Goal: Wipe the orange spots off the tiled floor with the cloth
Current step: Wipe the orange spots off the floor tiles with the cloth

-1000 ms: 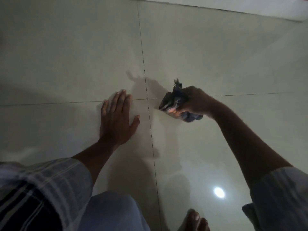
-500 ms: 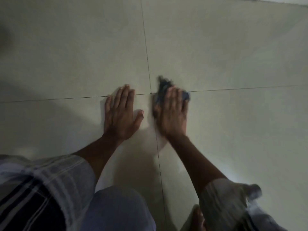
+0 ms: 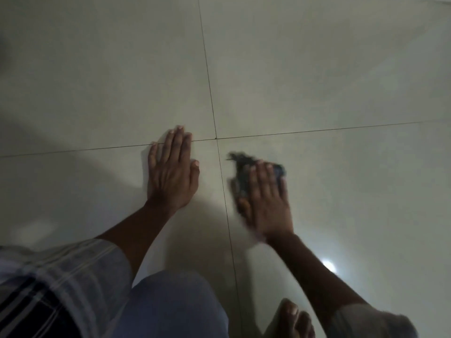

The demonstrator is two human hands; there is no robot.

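A cloth [image 3: 240, 174] is pressed flat on the floor [image 3: 317, 81] by the right hand [image 3: 267, 203].
Spots may be missed (none are seen in this dim light); the left hand [image 3: 172, 174] is spread flat.

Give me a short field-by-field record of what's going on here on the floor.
left hand: flat on the tiled floor, fingers straight, bracing
right hand: pressing the cloth onto the floor with straight fingers, blurred
cloth: dark, bunched, just right of the tile joint
orange spots: none visible in the dim picture
also in view: knee, toes
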